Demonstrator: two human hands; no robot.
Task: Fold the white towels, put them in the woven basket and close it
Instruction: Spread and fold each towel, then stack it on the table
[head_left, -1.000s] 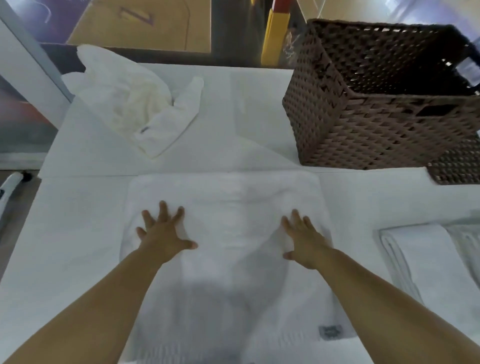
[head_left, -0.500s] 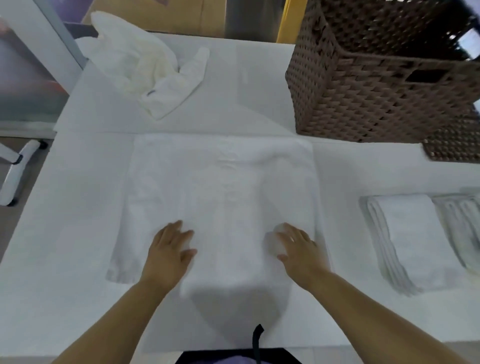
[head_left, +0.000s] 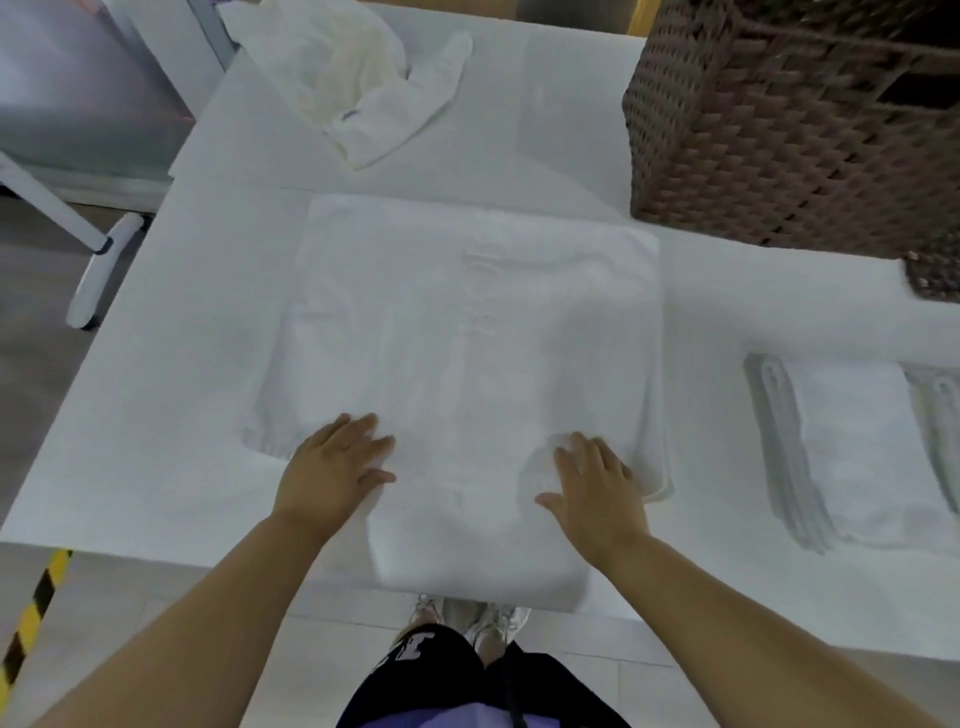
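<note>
A person's left hand (head_left: 332, 465) and right hand (head_left: 595, 488), fingers flat, press a spread white towel (head_left: 467, 338) whose overhanging near edge could slide off the table (head_left: 156, 389).

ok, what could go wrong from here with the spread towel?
1. The spread towel has its near edge right at the front edge of the table. The left hand and right hand only rest flat on it, so a pull towards the body might drag it off.
2. Its near left corner is bunched, so the fold may come out uneven.
</note>
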